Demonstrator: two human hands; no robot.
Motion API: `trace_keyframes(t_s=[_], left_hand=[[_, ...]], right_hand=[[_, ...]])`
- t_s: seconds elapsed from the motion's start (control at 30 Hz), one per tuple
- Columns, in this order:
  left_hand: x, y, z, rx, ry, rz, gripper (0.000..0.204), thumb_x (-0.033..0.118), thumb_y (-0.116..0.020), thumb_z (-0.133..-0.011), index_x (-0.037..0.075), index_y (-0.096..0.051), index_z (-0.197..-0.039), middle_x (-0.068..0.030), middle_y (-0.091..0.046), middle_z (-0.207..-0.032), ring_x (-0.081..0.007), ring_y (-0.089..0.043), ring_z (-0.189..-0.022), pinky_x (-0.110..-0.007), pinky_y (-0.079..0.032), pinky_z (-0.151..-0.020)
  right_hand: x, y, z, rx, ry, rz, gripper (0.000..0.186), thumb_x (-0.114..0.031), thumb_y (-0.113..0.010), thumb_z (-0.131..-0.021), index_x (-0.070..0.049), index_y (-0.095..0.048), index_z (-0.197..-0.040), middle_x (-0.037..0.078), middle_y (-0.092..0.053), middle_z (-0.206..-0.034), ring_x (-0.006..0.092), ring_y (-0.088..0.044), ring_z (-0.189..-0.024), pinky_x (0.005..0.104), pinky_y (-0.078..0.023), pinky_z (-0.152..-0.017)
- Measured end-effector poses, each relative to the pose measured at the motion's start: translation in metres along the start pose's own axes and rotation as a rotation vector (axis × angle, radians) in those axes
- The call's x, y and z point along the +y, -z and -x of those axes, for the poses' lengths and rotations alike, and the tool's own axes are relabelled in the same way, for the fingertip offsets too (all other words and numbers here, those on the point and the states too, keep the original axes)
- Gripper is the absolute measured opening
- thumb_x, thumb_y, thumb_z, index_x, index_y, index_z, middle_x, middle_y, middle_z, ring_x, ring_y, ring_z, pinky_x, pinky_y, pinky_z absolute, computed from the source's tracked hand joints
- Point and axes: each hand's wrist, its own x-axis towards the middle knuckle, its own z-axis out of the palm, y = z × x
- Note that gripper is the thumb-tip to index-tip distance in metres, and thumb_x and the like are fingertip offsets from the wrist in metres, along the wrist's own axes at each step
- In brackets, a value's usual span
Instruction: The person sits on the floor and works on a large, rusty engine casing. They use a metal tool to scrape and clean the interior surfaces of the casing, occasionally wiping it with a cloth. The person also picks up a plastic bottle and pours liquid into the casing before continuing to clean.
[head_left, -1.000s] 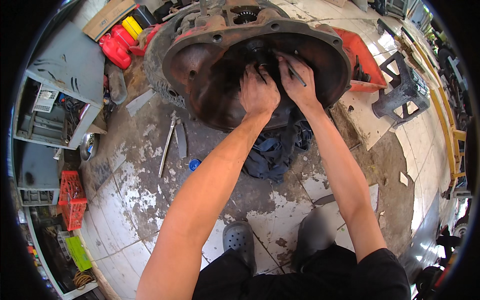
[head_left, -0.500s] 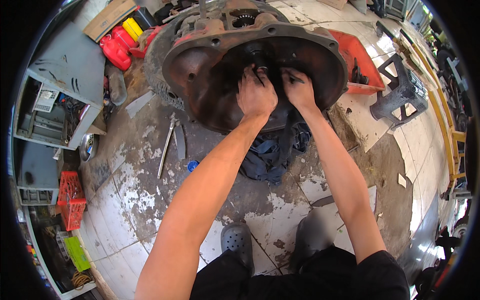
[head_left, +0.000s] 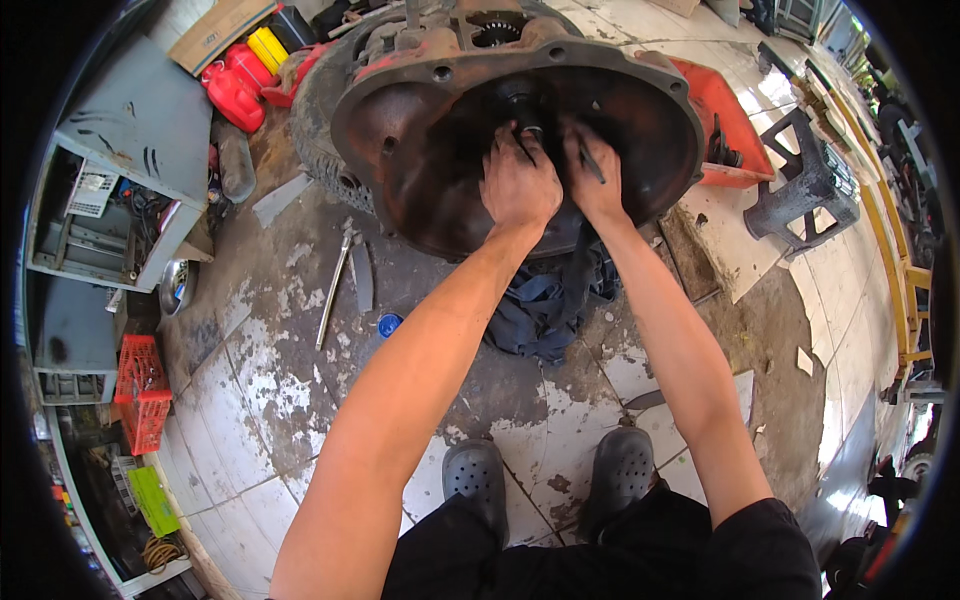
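We count two grey clogs (head_left: 473, 484) nearest us, one at 6 o'clock, one at 5, on worn floor tiles (head_left: 530, 440). Two bare forearms (head_left: 430, 360) reach up toward 12. Just right of center: one dark blue cloth (head_left: 545, 312), crumpled on the floor below the housing's lower edge. Loose on the floor toward 9, we log three items: one blue round cap (head_left: 389, 325), one flat grey strip (head_left: 363, 278), one long metal bar (head_left: 334, 295); strip and bar lie side by side.

At 12, one big rusty housing (head_left: 420, 190), open side facing us, both hands inside its bowl. Left hand (head_left: 522, 188), between 12 and 1: fingers bent at the one dark central shaft (head_left: 524, 100); we can't tell whether it grips or only touches. Right hand (head_left: 597, 172), between 1 and 2: holds one thin dark rod (head_left: 593, 164) among its fingers; fingertips blurry. The hands are near each other but apart. Rod is in the bowl, right of the shaft.

Farther: one toothed gear (head_left: 497, 34) in the housing's top opening at 12. At 2, one red tray (head_left: 740, 172) holding dark parts (head_left: 722, 150), count unclear. Past it, one grey stool (head_left: 800, 185). One red slotted basket (head_left: 146, 390) sits between 8 and 9; one grey cabinet (head_left: 145, 125) at 10.
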Motion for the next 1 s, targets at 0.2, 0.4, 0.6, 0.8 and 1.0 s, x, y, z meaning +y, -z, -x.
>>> trace_keyframes(t_s=[0.2,0.4,0.6,0.8,1.0], left_hand=[[0.000,0.009,-0.001,-0.002,0.045,0.000,0.045,0.033,-0.037,-0.100,0.004,-0.048,-0.134,-0.0214,-0.058,-0.127,-0.0393,-0.053,-0.120,-0.050,-0.043,-0.099],[0.003,0.011,0.002,-0.024,0.098,-0.017,0.043,0.032,-0.037,-0.100,0.003,-0.049,-0.130,-0.0205,-0.058,-0.127,-0.0395,-0.053,-0.119,-0.053,-0.043,-0.097],[0.002,0.023,-0.002,-0.018,0.098,-0.096,0.049,0.038,-0.041,-0.099,0.002,-0.051,-0.131,-0.0230,-0.056,-0.131,-0.0408,-0.051,-0.123,-0.050,-0.042,-0.101],[-0.006,0.087,0.021,-0.285,-0.317,-0.389,0.043,0.032,-0.060,-0.091,0.003,-0.059,-0.123,-0.0184,-0.057,-0.124,-0.0362,-0.051,-0.123,-0.051,-0.044,-0.100],[-0.061,0.135,0.025,-0.260,-1.001,-0.642,0.037,0.025,-0.070,-0.083,0.013,-0.063,-0.117,-0.0056,-0.058,-0.129,-0.0261,-0.049,-0.128,-0.049,-0.037,-0.108]], right_hand=[[-0.017,-0.001,-0.004,0.044,0.096,-0.074,0.026,-0.016,-0.052,-0.098,-0.003,-0.068,-0.115,0.019,-0.071,-0.102,0.0354,-0.067,-0.104,0.0395,-0.053,-0.088],[-0.041,0.009,-0.014,-0.096,-0.016,-0.127,0.025,-0.015,-0.053,-0.097,-0.006,-0.069,-0.113,0.018,-0.071,-0.103,0.0348,-0.068,-0.101,0.0383,-0.053,-0.088],[-0.039,0.001,-0.026,-0.240,0.051,-0.104,0.025,-0.015,-0.055,-0.096,-0.005,-0.069,-0.114,0.019,-0.071,-0.104,0.0352,-0.068,-0.101,0.0393,-0.054,-0.086],[-0.040,0.001,-0.032,0.065,-0.056,0.094,0.022,-0.016,-0.057,-0.093,-0.004,-0.069,-0.106,0.024,-0.069,-0.098,0.0410,-0.065,-0.097,0.0432,-0.053,-0.087],[-0.054,-0.036,-0.025,-0.007,0.348,0.174,0.022,-0.018,-0.058,-0.092,-0.005,-0.070,-0.105,0.024,-0.069,-0.101,0.0435,-0.064,-0.097,0.0465,-0.050,-0.090]])
